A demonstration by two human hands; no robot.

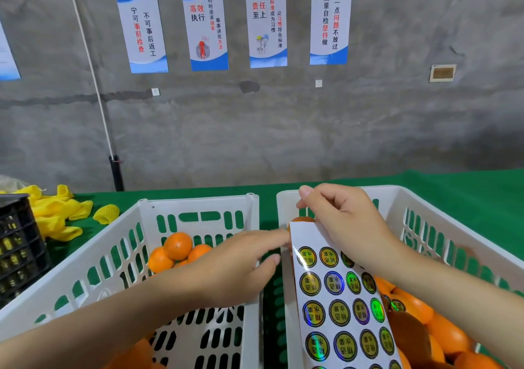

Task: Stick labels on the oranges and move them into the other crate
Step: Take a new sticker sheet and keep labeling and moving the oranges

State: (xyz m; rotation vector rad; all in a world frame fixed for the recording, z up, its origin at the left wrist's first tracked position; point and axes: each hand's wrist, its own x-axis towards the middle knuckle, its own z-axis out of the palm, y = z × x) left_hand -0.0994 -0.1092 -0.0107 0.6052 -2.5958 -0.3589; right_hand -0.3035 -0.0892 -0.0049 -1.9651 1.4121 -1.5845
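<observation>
Head view looks down over both forearms at two white crates standing side by side. Nearest, the label sheet (326,300) stands steeply over the right crate (391,191). Its long axis runs from the bottom edge of the view up and away, leaning a little left at the far end, with the printed face turned toward the person. Rows of round, shiny gold-green labels cover it. Oranges (442,331) are heaped behind and to the right of the sheet.

The right hand (348,226) has its fingers curled round the sheet's far end, with the thumb raised above the top edge. One orange (302,220) peeps out just under that hand.

The left hand (235,263) reaches across from over the left crate (198,201). Its fingers are stretched out and slightly apart, and the forefinger tip meets the sheet's upper left corner. The thumb lies lower, clear of the forefinger.

A few more oranges (177,245) sit at the left crate's far end.

Both crates rest on a green cloth (467,192). Off to the left lie yellow foam nets (61,212) and a black crate (17,241). Behind is a bare grey wall (283,130) hung with blue-and-white posters (204,25).
</observation>
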